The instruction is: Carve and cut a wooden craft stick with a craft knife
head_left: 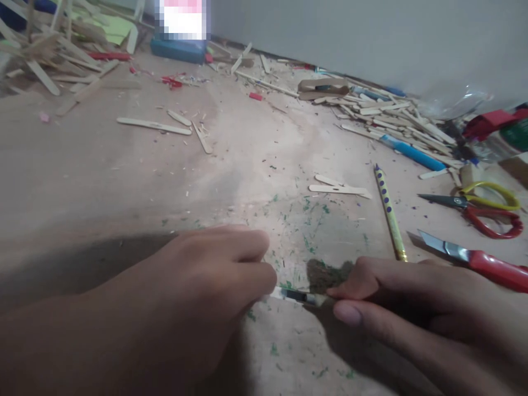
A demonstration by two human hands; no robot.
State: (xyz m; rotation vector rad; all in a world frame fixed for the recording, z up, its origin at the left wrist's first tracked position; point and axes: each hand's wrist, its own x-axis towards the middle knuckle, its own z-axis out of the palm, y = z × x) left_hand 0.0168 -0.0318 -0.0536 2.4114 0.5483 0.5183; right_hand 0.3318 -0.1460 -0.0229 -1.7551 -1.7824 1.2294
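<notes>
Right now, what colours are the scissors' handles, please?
One yellow handle and one red handle, best in the head view.

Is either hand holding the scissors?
No, the scissors lie on the table, apart from the left hand and the right hand.

No text, brand or number can be read: the bright panel (182,20) above the blue box (177,51), near the tabletop's (74,170) far edge, is pixelated, and any lettering on the green item (516,133) at its far right is too blurred.
</notes>
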